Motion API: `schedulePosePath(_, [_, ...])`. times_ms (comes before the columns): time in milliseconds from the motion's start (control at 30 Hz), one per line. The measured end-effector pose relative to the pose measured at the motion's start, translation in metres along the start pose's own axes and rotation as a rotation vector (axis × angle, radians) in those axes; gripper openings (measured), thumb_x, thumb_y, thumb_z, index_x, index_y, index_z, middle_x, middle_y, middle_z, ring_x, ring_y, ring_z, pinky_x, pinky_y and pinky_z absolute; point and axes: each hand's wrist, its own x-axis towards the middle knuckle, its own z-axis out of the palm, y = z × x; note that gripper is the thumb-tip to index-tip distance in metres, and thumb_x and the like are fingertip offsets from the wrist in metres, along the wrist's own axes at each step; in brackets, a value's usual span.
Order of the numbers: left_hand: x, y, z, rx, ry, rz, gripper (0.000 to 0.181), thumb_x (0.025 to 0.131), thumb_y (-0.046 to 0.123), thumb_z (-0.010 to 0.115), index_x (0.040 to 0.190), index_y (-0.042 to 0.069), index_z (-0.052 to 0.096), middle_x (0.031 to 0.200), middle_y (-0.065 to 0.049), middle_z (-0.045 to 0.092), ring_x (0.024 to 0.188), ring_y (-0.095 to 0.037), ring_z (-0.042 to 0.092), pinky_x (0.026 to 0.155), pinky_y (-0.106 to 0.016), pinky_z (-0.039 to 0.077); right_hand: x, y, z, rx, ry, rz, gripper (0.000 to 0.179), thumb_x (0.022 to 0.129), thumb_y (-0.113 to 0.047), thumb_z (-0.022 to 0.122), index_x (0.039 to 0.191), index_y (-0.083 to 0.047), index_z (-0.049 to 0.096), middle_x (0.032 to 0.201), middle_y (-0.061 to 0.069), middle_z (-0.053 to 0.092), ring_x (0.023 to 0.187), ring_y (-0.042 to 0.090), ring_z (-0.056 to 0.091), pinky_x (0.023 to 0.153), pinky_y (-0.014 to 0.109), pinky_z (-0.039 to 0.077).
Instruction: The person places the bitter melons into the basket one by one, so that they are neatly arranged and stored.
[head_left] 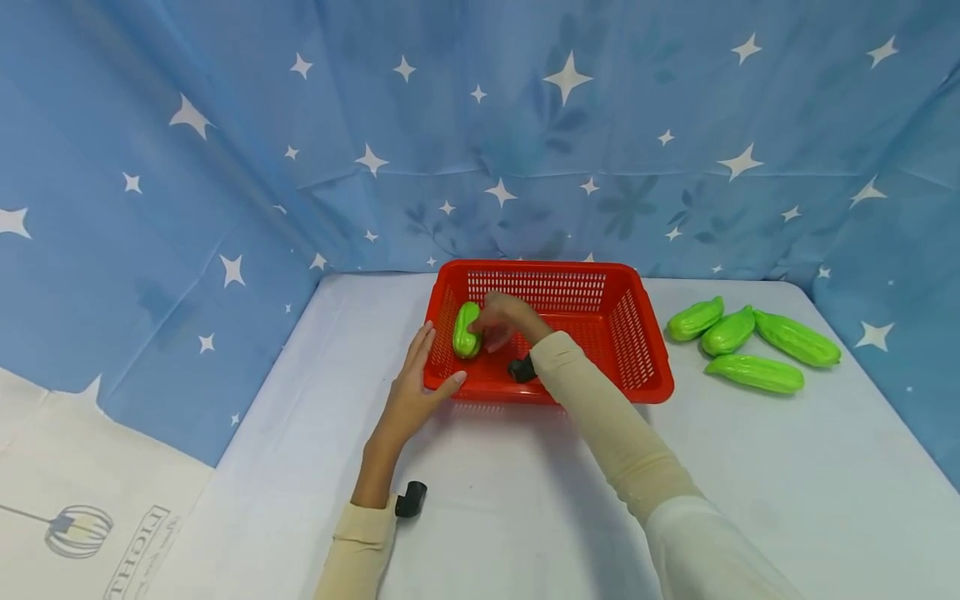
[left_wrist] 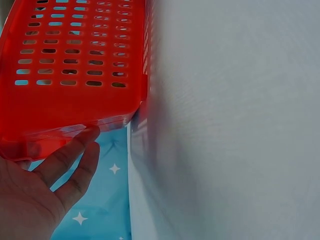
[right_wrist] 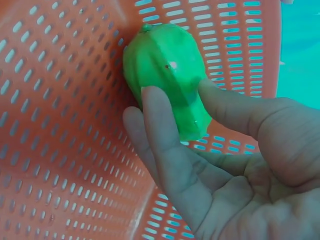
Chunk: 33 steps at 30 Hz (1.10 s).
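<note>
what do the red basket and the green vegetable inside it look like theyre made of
Red basket: most likely molded plastic, smooth and slightly glossy, given its regular slots and rounded rim.
Green vegetable: perhaps plastic or painted foam, shiny; bright highlights suggest an imitation.

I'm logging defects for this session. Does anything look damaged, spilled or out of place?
One small thing: the green vegetable in the red basket shows a dark speck beside a pinkish spot, odd against its otherwise green skin; I can't tell whether it's damage. Nothing looks spilled.
</note>
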Motion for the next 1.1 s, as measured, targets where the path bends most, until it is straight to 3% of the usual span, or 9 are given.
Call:
schedulePosePath(200, [-0.0007,0.0013,-0.0007,-0.005,0.0,-0.009,0.093,0.084,0.06,0.064,0.157,0.027,0.018,0.162,0.018,0.013,0.149,-0.024,0.025,0.1,-0.053,0.047,-0.0064,-0.0043,-0.0018,-0.027,0.004,-0.02,0.045,0.094,-0.018,0.065,0.127,-0.002,0.04,0.128,0.021,0.051,0.1,0.035,0.067,0.071,0.036,0.062])
schedulePosePath(433, [-0.0015,0.0022,-0.0033,0.006,0.001,-0.02,0.093,0.084,0.06,0.065,0.157,0.027,0.018,0.162,0.018,0.013,0.149,-0.027,0.026,0.1,-0.054,0.047,-0.0092,-0.006,-0.0024,-0.038,-0.01,-0.032,0.038,0.096,-0.019,0.063,0.123,-0.003,0.041,0.124,0.025,0.055,0.084,0.031,0.066,0.073,0.036,0.061])
schedulePosePath(667, [-0.0012,0.0028,-0.0004,0.001,-0.012,-0.021,0.092,0.085,0.059,0.064,0.157,0.026,0.019,0.162,0.018,0.013,0.149,-0.027,0.026,0.101,-0.054,0.046,-0.0057,-0.0028,-0.0029,-0.033,-0.012,-0.032,0.035,0.095,-0.018,0.063,0.119,-0.001,0.044,0.12,0.025,0.059,0.088,0.033,0.069,0.075,0.036,0.061])
schedulePosePath(1100, [-0.0015,0.0022,0.0001,0.005,0.006,0.008,0.09,0.086,0.058,0.064,0.157,0.026,0.019,0.162,0.019,0.013,0.149,-0.024,0.025,0.102,-0.055,0.046,-0.0085,-0.0007,-0.0074,-0.066,-0.018,-0.061,0.034,0.097,-0.018,0.061,0.121,0.001,0.047,0.122,0.024,0.058,0.076,0.027,0.069,0.07,0.035,0.062])
